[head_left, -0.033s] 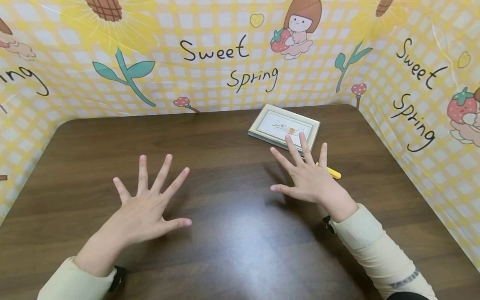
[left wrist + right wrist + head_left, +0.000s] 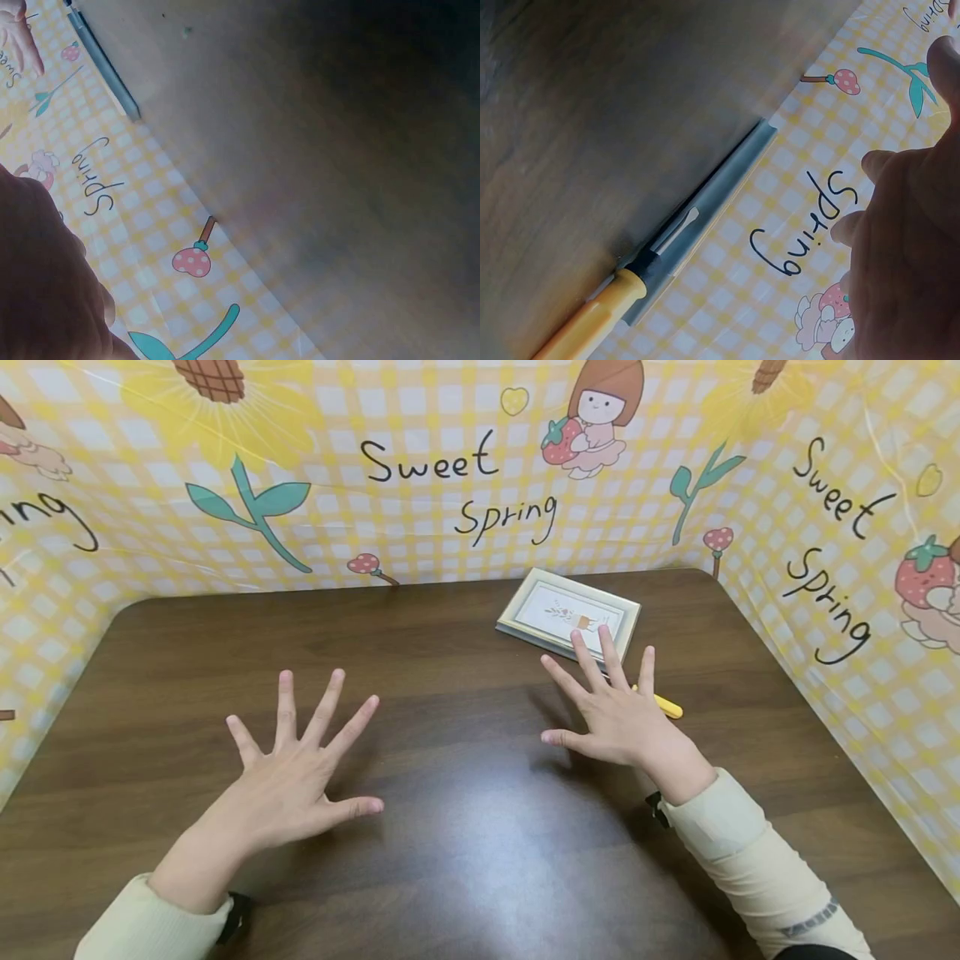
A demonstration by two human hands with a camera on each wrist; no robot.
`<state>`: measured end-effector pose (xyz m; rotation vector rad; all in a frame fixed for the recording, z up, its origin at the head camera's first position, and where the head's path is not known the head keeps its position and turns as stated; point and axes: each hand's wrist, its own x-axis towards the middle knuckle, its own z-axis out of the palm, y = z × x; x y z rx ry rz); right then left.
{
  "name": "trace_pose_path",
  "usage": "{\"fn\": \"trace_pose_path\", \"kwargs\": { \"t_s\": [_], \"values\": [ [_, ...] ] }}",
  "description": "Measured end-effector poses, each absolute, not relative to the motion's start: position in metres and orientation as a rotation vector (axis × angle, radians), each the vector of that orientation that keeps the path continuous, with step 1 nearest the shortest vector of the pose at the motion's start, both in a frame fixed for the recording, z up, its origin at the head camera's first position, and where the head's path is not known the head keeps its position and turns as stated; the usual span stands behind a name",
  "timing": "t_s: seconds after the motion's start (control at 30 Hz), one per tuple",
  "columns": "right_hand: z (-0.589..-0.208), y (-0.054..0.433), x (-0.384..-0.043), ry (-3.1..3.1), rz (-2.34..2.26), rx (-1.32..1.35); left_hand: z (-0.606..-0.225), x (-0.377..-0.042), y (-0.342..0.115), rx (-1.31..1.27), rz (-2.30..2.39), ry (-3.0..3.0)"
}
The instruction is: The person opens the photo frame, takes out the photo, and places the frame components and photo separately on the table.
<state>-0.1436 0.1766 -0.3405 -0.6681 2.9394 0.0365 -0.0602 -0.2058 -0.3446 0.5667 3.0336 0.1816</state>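
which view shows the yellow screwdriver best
The right wrist view: the screwdriver shows its metal shaft and much of its yellow handle uncovered. In the head view, the right hand partly hides it, leaving mainly some handle. The left wrist view doesn't clearly show it.

I see a cream picture frame (image 2: pixel 567 610) lying flat near the far edge of the table (image 2: pixel 450 760), printed side up; just on its near side lies a yellow-handled screwdriver (image 2: pixel 619 292) with a flat metal tip.
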Motion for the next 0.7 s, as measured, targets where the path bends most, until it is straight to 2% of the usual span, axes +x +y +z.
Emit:
{"fn": "trace_pose_path", "kwargs": {
  "t_s": [0.7],
  "values": [
    [-0.3366, 0.1797, -0.1468, 2.896, -0.034, -0.611, -0.3480, -0.0603, -0.2031, 0.621, 0.243, 3.004]
  ]
}}
